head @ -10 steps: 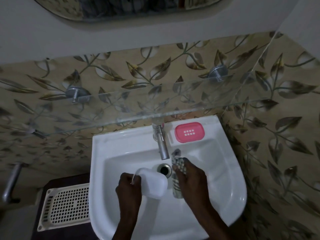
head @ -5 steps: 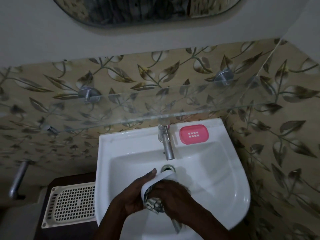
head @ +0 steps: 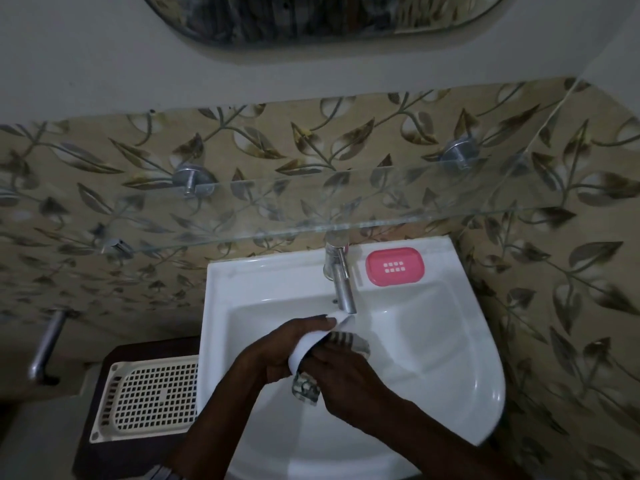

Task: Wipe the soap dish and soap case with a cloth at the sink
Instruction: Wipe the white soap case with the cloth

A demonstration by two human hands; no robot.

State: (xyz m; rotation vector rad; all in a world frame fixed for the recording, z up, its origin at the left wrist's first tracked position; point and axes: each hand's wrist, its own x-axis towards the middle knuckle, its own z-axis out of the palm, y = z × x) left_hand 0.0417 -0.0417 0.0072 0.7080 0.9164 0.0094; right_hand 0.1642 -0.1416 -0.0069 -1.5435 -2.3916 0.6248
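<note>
Over the white sink (head: 460,344) basin, my left hand (head: 277,351) grips a white soap case (head: 308,344), tilted on edge. My right hand (head: 346,379) holds a patterned grey cloth (head: 306,388) pressed against the case's inner side; part of the cloth (head: 349,341) shows above my fingers. A pink soap dish (head: 394,266) with small white slots lies flat on the sink's back ledge, to the right of the tap, apart from both hands.
A steel tap (head: 341,278) juts over the basin just beyond my hands. A glass shelf (head: 311,206) spans the tiled wall above. A cream perforated tray (head: 152,396) rests on a dark stand left of the sink. A metal bar (head: 45,344) sticks out at far left.
My hands were apart a second ago, case in the left and cloth in the right. They have come together, with the cloth now pressed into the case, and shifted slightly toward the tap.
</note>
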